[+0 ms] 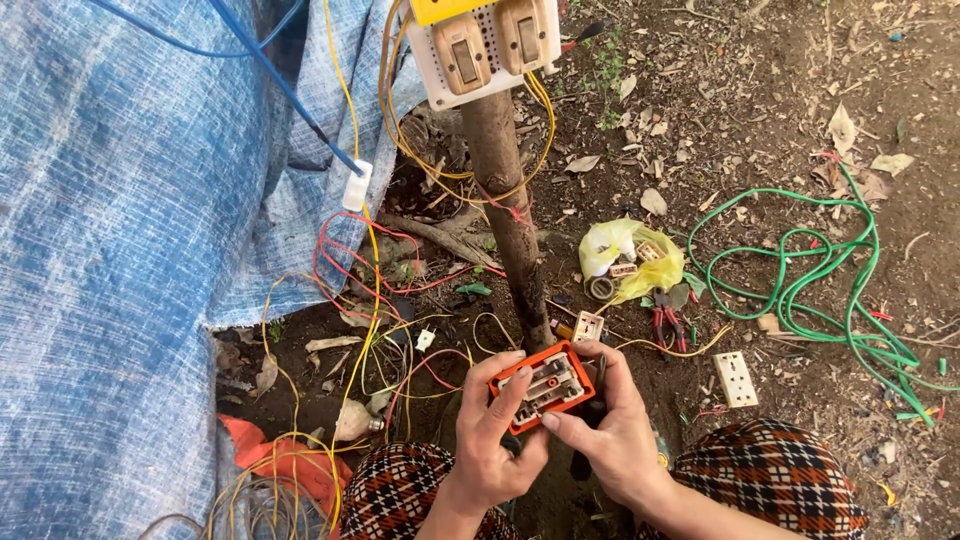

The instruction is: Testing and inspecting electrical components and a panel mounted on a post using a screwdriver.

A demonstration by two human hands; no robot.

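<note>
Both hands gripped the orange electrical block (541, 385) between them, its open face turned up. The left hand (490, 440) clasped its near-left corner with fingers curled over the left edge, and the right hand (610, 425) pinched the right end. The block's long axis ran from lower left up to the right, across both sets of fingertips, about equally near each hand.

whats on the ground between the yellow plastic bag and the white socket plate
In the head view, red-handled pliers lie on the dirt between the yellow plastic bag and the white socket plate.
</note>
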